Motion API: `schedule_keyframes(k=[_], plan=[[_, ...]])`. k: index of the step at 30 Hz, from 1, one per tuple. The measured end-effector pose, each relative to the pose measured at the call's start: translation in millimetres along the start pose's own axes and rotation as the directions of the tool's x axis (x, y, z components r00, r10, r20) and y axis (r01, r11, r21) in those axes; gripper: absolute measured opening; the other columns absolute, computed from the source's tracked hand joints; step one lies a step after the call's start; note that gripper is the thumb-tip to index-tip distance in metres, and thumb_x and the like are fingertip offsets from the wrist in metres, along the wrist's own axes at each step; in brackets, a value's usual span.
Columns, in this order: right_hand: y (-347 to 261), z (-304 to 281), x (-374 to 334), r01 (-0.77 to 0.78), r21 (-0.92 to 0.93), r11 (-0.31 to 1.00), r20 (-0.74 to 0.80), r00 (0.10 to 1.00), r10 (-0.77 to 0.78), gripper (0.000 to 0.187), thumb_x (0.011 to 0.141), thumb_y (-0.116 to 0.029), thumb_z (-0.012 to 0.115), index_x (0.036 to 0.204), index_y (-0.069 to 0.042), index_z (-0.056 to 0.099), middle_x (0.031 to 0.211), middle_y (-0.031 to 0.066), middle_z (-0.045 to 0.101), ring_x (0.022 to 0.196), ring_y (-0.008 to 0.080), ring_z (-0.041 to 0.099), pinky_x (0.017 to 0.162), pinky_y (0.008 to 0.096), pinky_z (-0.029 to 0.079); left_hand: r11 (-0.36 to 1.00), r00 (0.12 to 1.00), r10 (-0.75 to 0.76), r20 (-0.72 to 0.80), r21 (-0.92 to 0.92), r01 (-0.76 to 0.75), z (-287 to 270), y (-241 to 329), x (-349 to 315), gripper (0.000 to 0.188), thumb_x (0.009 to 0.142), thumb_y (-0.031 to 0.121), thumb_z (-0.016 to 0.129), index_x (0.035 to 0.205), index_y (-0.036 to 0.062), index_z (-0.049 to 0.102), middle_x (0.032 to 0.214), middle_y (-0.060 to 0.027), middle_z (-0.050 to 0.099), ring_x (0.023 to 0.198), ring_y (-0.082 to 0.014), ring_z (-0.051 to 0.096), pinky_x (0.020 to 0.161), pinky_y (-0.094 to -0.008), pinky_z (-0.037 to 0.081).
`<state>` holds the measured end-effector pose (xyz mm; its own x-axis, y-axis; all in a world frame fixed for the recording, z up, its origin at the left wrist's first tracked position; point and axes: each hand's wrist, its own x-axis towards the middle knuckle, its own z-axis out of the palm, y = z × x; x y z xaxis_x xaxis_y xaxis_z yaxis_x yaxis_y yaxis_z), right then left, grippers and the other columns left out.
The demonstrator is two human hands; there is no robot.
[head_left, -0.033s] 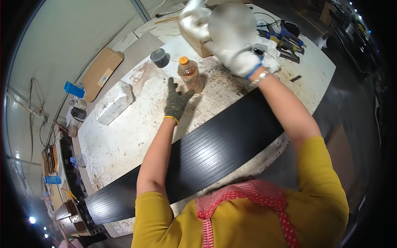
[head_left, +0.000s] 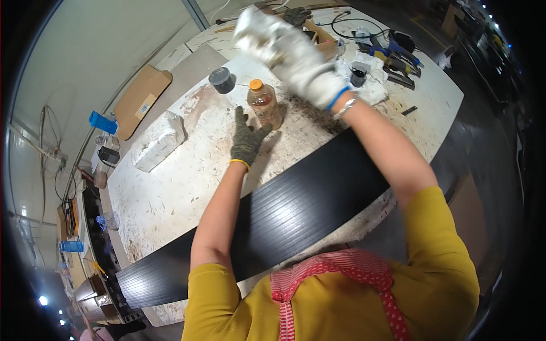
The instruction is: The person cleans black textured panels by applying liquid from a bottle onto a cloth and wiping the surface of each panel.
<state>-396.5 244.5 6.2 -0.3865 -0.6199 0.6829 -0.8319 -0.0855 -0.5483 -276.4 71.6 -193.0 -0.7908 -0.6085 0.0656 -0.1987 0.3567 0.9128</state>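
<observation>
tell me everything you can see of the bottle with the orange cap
The bottle is see-through, plastic by its look, with a rounded shoulder and an orange cap in place. Reddish-brown contents show through its upper part; lower down its surface looks pale and patterned or smeared. It stands upright on the stained white table, to the right of a dark round container. The gloved left hand is close beside it, fingers spread; whether the thumb touches it is unclear.
</observation>
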Motion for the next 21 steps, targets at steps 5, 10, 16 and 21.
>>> schedule_keyframes(k=[5, 10, 16, 21], plan=[[39, 87, -22, -0.103, -0.321, 0.941, 0.250, 0.950, 0.190, 0.041, 0.080, -0.011, 0.061, 0.119, 0.001, 0.051, 0.110, 0.0240, 0.061, 0.105, 0.0413, 0.061, 0.092, 0.0463, 0.050, 0.853, 0.862, 0.501, -0.071, 0.211, -0.478, 31, -7, 37, 0.108, 0.070, 0.038, 0.084, 0.147, -0.0062, 0.023, 0.144, -0.0266, 0.042, 0.126, -0.0399, 0.051, 0.102, -0.0407, 0.044], [60, 74, -38, -0.366, -0.144, 0.919, 0.147, 0.911, 0.386, 0.033, 0.091, -0.016, 0.059, 0.121, -0.002, 0.056, 0.112, 0.0181, 0.064, 0.108, 0.0312, 0.061, 0.095, 0.0369, 0.048, 0.902, 0.955, 0.275, -0.111, 0.373, -0.217, 38, 0, 45, 0.075, 0.079, 0.034, 0.074, 0.139, 0.0002, 0.043, 0.128, -0.0237, 0.058, 0.117, -0.0392, 0.057, 0.097, -0.0442, 0.047], [105, 43, -91, -0.348, 0.938, 0.002, 0.255, 0.692, 0.675, 0.035, 0.101, -0.022, 0.056, 0.130, -0.002, 0.054, 0.118, 0.0065, 0.062, 0.106, 0.0174, 0.061, 0.092, 0.0310, 0.051, 0.635, 0.928, 0.298, 0.225, 0.679, -0.369, 5, 54, 41, 0.073, 0.076, 0.053, 0.071, 0.133, 0.0123, 0.052, 0.116, -0.0132, 0.065, 0.102, -0.0308, 0.065, 0.093, -0.0454, 0.045], [87, 42, -134, -0.353, 0.907, -0.231, 0.393, 0.509, 0.766, 0.042, 0.101, -0.026, 0.057, 0.135, -0.002, 0.052, 0.128, 0.0116, 0.059, 0.111, 0.0228, 0.061, 0.100, 0.0334, 0.050, 0.210, 0.836, 0.351, 0.422, 0.835, -0.509, -28, 82, 19, 0.050, 0.082, 0.029, 0.064, 0.130, 0.0157, 0.057, 0.110, -0.0117, 0.066, 0.103, -0.0287, 0.065, 0.106, -0.0570, 0.034]])
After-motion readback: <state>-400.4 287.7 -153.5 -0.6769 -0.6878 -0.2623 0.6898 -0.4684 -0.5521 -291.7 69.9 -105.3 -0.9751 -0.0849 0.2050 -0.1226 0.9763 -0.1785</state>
